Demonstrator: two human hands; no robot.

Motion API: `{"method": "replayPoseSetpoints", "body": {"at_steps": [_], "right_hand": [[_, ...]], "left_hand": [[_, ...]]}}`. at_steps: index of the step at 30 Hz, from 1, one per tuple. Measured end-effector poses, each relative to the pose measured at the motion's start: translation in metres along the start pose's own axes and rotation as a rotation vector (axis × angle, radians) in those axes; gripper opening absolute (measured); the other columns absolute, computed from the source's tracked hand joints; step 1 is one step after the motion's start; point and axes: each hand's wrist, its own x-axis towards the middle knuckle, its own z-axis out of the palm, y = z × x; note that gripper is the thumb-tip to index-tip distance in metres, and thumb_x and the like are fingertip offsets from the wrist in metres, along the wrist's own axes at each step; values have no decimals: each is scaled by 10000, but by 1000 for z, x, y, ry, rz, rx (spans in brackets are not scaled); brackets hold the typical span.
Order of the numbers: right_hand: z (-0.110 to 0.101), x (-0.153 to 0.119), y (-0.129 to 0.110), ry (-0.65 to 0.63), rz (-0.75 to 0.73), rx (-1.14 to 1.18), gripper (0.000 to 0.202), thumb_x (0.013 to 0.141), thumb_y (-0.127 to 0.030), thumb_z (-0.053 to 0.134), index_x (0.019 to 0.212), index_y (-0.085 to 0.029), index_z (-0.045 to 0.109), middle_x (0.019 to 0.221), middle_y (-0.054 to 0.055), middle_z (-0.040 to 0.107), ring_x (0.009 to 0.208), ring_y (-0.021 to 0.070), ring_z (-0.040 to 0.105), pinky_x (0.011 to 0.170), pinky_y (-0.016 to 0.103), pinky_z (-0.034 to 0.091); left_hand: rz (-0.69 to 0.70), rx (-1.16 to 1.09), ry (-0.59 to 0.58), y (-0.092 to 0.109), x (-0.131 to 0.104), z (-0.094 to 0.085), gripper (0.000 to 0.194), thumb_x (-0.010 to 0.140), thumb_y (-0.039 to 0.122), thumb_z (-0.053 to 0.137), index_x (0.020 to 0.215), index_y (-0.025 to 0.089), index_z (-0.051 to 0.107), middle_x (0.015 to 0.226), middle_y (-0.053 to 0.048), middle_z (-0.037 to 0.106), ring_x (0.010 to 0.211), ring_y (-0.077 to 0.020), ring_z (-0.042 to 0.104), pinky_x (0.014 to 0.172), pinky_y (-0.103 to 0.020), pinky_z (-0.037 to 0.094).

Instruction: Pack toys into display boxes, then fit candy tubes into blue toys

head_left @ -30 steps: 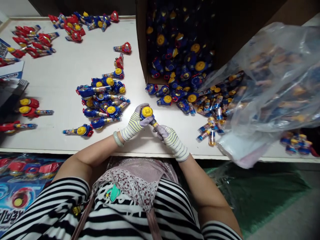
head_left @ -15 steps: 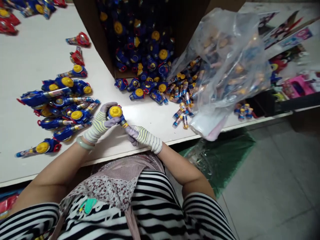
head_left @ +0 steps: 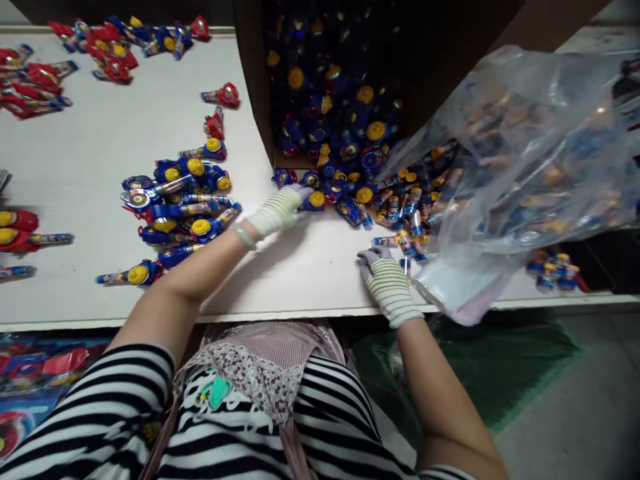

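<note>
My left hand [head_left: 284, 211], in a striped glove, reaches forward with fingers stretched out and apart. Its fingertips touch a blue toy with a round yellow disc [head_left: 317, 200] at the edge of a heap. My right hand [head_left: 389, 283], gloved alike, rests low over the table with bent fingers close to a small printed tube [head_left: 385, 241]. Whether its fingertips grip anything is hidden. More small tubes with yellow caps [head_left: 414, 223] lie just beyond it. To the left are several blue toys with clear tubes attached [head_left: 175, 210], laid in a loose group.
A cardboard box [head_left: 253, 87] on its side spills blue toys onto the white table [head_left: 300, 280]. A clear plastic bag [head_left: 525, 167] full of tubes lies at the right. Red toys [head_left: 107, 53] sit at far left. Green sheeting [head_left: 505, 367] hangs below the table edge.
The blue toy both hands held together is no longer between them. My left hand has moved up to the heap and my right hand out to the tubes. The view has shifted left.
</note>
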Motion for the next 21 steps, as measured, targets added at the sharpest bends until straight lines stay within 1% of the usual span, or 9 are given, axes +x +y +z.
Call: {"method": "replayPoseSetpoints", "body": {"at_steps": [3,5,7,10,12,14,16,18,21], "right_hand": [[5,4,-22,86,34,145,338,886,-257,485,1150,-111,635,1120,178,624,993,274,624,892,384,505],[6,4,-26,32,73,160,357,874,-235,492,1181,-109,622,1096,162,628,943,256,632,876,365,505],[6,2,-24,-99,72,105,420,871,-195,489,1270,-127,601,1135,156,625,928,241,646,878,350,501],[6,4,-24,-229,72,11,405,910,-223,481,1283,-132,611,1119,167,637,946,260,657,883,366,500],[8,8,-32,-185,44,59,356,929,-258,475,1208,-109,638,1105,183,647,1003,283,648,910,388,500],[13,13,-46,-84,-27,229,333,932,-294,483,1156,-106,642,1105,182,657,1041,284,638,935,396,503],[20,15,-63,18,-98,440,339,937,-332,474,1155,-123,628,1110,166,664,1036,269,640,929,397,516],[28,15,-80,83,-158,580,356,949,-349,437,1180,-142,611,1129,154,666,1025,256,645,914,398,528],[38,12,-98,83,-228,587,378,963,-370,421,1209,-150,603,1138,150,676,1031,254,647,921,395,526]], "left_hand": [[-110,135,-49,24,43,39,677,774,235,722,1390,80,489,1408,-237,477,1280,-388,500,1082,-476,412],[-169,122,-76,28,42,48,643,736,252,761,1310,76,532,1321,-233,528,1167,-377,570,1005,-460,461],[-207,-61,-74,26,23,48,594,689,269,794,1211,102,566,1178,-172,597,1043,-317,611,936,-415,493],[-266,-637,50,20,-17,37,600,672,284,790,1198,139,542,959,-59,625,878,-213,616,849,-347,513],[-287,-1053,135,19,-40,28,615,717,323,751,1258,152,513,862,-16,608,774,-170,610,789,-324,520],[-296,-1342,192,22,-58,22,578,758,363,721,1261,164,519,827,-5,603,728,-152,609,749,-305,523],[-316,-1479,246,25,-71,20,501,776,372,716,1202,168,549,867,-22,624,777,-150,627,754,-282,523],[-307,-1498,293,27,-81,22,441,795,368,714,1162,179,560,937,-38,643,870,-154,642,796,-269,522],[-275,-1406,349,28,-90,24,388,830,376,693,1147,193,563,953,-35,638,905,-156,641,829,-278,524]]}}
